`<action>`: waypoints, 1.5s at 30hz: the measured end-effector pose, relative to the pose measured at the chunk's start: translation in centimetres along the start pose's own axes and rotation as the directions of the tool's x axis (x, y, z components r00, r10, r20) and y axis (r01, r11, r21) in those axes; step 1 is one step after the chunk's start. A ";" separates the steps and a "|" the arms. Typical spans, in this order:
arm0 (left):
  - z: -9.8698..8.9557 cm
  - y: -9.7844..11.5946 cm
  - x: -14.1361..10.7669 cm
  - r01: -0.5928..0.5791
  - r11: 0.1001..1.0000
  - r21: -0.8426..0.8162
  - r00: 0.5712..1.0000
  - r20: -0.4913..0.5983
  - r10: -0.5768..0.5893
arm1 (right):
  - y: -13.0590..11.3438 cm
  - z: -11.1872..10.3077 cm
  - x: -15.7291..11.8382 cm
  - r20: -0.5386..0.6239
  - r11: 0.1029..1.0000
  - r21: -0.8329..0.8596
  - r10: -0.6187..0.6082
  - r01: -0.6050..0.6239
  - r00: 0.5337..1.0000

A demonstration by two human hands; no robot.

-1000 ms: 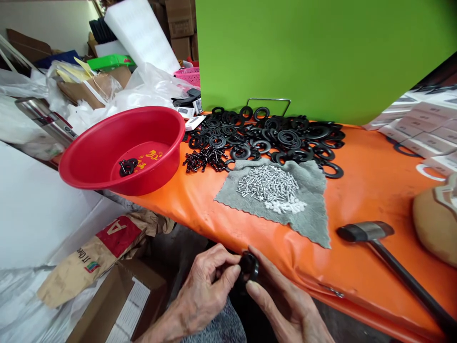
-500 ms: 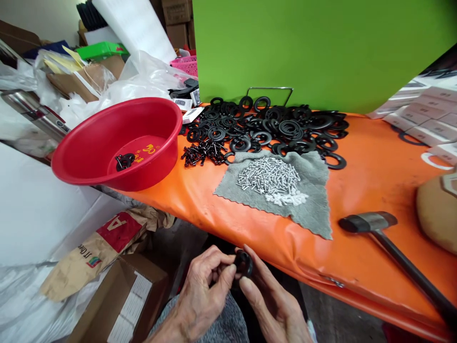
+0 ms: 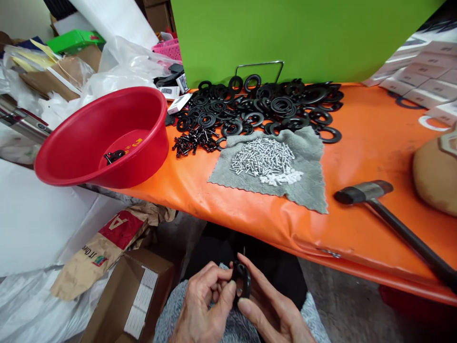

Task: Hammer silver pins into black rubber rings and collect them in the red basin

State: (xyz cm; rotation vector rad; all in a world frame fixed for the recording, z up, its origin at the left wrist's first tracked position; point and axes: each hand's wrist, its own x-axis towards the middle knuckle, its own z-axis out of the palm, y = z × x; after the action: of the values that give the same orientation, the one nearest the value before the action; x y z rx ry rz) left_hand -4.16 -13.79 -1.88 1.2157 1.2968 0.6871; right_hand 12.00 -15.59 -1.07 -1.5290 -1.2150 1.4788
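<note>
Over my lap, both hands hold a black ring (image 3: 247, 282), tilted nearly edge-on to me. My left hand (image 3: 204, 301) pinches its left side between thumb and index finger, the other fingers curled in. A small dark part may sit in that pinch, but I cannot make it out. My right hand (image 3: 272, 305) grips the ring's right side, thumb below and fingers stretched along the top. Beyond the hands, on the orange table cover (image 3: 200, 195), lie a heap of black rings (image 3: 282, 107), a pile of small black parts (image 3: 195, 141) and silver pins (image 3: 262, 155) on a grey cloth (image 3: 307, 190).
A red basin (image 3: 150, 157) with a few black pieces inside stands at the table's left. A mallet (image 3: 364, 191) lies on the right, near stacked white boxes (image 3: 424, 71). A green panel (image 3: 285, 38) rises behind. Below left is an open cardboard box (image 3: 107, 305).
My view has tipped downward, so the table things sit higher in the picture. Both hands keep their hold, and the ring now shows more upright between them.
</note>
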 end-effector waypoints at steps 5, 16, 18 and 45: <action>-0.1 0.6 0.0 -0.018 1.000 0.023 0.999 0.037 0.017 | 0.0 0.0 -0.1 -0.024 0.996 -0.070 -0.061 0.059 0.998; -0.7 0.6 -0.4 -0.058 0.997 0.046 0.983 0.179 0.049 | 1.5 -2.1 -1.5 0.055 0.951 -0.255 -0.166 0.174 0.985; -0.8 0.6 -0.4 -0.076 0.995 0.061 0.979 0.195 0.063 | 1.8 -2.4 -1.6 0.053 0.936 -0.280 -0.208 0.214 0.977; -0.7 0.7 -0.7 -0.168 0.958 0.233 0.967 0.226 0.115 | 1.8 -0.4 -2.5 -0.016 0.969 -0.235 -0.078 0.072 0.997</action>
State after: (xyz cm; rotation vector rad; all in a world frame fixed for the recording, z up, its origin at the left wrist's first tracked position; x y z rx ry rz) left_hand -4.78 -14.04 -0.86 1.5569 1.1501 0.4891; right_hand 12.94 -18.48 -1.83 -1.6292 -1.4586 1.2997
